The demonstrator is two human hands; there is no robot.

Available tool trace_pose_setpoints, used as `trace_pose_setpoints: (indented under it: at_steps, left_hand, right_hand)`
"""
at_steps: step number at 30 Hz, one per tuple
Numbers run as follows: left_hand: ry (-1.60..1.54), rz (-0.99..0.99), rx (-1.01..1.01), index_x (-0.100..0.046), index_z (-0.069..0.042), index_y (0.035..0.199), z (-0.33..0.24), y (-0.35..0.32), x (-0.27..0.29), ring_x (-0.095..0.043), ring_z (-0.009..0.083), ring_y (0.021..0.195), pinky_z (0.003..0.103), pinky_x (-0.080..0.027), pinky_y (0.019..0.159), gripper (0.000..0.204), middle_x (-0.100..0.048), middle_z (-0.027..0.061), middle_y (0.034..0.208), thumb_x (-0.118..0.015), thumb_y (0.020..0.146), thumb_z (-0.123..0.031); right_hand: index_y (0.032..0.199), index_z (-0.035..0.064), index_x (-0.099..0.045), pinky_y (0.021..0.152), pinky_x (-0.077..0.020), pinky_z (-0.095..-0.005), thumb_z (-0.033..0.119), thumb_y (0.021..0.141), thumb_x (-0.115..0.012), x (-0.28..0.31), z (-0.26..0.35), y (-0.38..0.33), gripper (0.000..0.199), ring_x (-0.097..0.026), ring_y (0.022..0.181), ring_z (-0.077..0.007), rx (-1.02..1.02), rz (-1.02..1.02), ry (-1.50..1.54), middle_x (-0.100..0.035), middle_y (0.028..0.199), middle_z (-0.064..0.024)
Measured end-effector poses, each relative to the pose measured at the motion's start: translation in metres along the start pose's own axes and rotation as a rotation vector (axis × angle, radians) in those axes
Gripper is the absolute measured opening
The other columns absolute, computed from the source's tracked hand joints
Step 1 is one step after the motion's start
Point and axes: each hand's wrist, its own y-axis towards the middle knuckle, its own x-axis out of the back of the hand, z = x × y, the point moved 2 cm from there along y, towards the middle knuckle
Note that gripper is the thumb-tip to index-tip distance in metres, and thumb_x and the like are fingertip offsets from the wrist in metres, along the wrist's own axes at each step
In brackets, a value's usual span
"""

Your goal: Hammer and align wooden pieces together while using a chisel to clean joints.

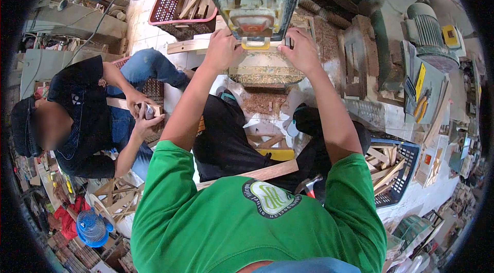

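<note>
Leftward from the left hand (223, 51) juts a wooden strip (188, 46); whether left or right hand (302, 53) grips it, I can't tell

Here's the blue plastic crate (411, 166), full of wood offcuts (389, 175); beyond it, orange-handled pliers (422, 109), then a ribbed electric motor (426, 25); far to its left, a blue fan (91, 226).

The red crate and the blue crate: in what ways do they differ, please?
Place: the red crate stands ahead, beyond the person's left hand; the blue crate stands at the person's right side.
Colour: the red crate has a pinkish rim; the blue crate is dark blue.
Shared: both have walls with holes, and both hold pieces of wood.
</note>
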Motion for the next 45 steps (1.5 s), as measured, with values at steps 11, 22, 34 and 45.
trace_pose_setpoints:
  at_steps: [11, 22, 34, 45]
  left_hand:
    - [-0.005, 0.085, -0.028, -0.075, -0.009, 0.121, 0.0, 0.015, -0.004, -0.067, 0.0393, 0.117, 0.047, -0.053, 0.103, 0.043, -0.07, 0.0206, 0.127, -0.075, 0.083, -0.028]
    - [-0.045, -0.11, -0.153, -0.074, -0.011, 0.12, 0.021, 0.015, -0.021, -0.068, 0.0395, 0.111, 0.049, -0.055, 0.099, 0.044, -0.073, 0.0221, 0.117, -0.076, 0.082, -0.034]
    - [0.061, -0.079, -0.165, -0.07, -0.009, 0.13, 0.036, 0.03, -0.034, -0.071, 0.0419, 0.105, 0.051, -0.057, 0.093, 0.057, -0.074, 0.0253, 0.109, -0.073, 0.081, -0.038]
    - [0.094, -0.029, -0.203, -0.069, -0.007, 0.127, 0.033, 0.046, -0.051, -0.067, 0.0387, 0.116, 0.049, -0.055, 0.098, 0.055, -0.071, 0.0253, 0.121, -0.071, 0.084, -0.042]
  right_hand:
    - [0.134, 0.0014, -0.067, 0.105, -0.0494, -0.0303, 0.015, 0.105, -0.067, 0.108, 0.006, -0.112, 0.031, -0.066, 0.117, -0.0141, -0.04, 0.057, 0.361, -0.073, 0.126, -0.0086]
    - [0.095, 0.0027, -0.065, 0.072, -0.0514, -0.0432, 0.012, 0.082, -0.082, 0.173, 0.139, -0.401, 0.024, -0.064, 0.077, -0.0308, -0.557, 0.496, -0.096, -0.064, 0.086, -0.0125]
    - [0.109, 0.0033, -0.064, 0.086, -0.0496, -0.0437, 0.006, 0.084, -0.082, 0.15, 0.147, -0.445, 0.031, -0.061, 0.099, -0.0344, -0.499, 0.275, -0.072, -0.063, 0.105, -0.0148]
    - [0.116, 0.0064, -0.065, 0.09, -0.0538, -0.0475, 0.009, 0.086, -0.071, 0.042, 0.156, -0.274, 0.031, -0.066, 0.109, -0.0378, 0.261, 0.867, -0.032, -0.065, 0.113, -0.0168]
